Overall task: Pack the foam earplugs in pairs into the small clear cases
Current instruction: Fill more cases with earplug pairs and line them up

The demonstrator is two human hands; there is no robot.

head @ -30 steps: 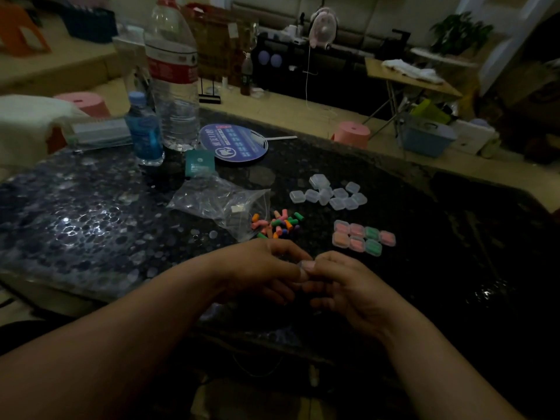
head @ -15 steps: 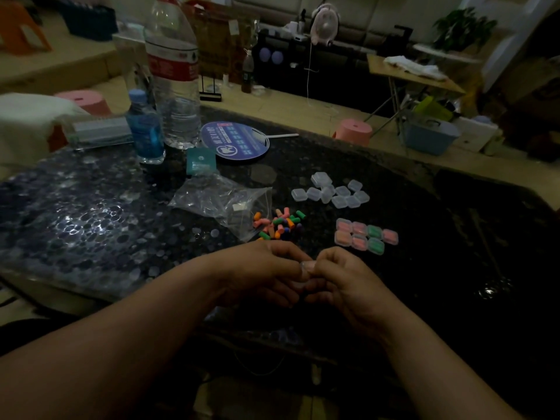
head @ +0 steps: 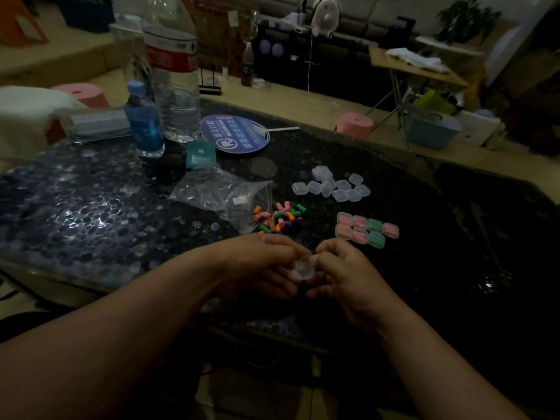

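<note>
Clear plastic sits between my two hands: one small clear case, held over the near edge of the dark speckled table. My left hand and right hand are together, fingers curled in from both sides and pinching the case between them. Something pale purple shows through it, too blurred for me to name, and I cannot tell whether its lid is up or down.

Just beyond my knuckles lies the loose pile of foam earplugs, pink, orange, green and purple, touching the mouth of a crumpled clear plastic bag. To the right of the pile, the filled cases sit in two tight rows with pink and green showing through. Further back is a cluster of empty cases.

At the far left of the table stand a small blue bottle and a tall water bottle, with a round blue hand fan lying flat beside them.
</note>
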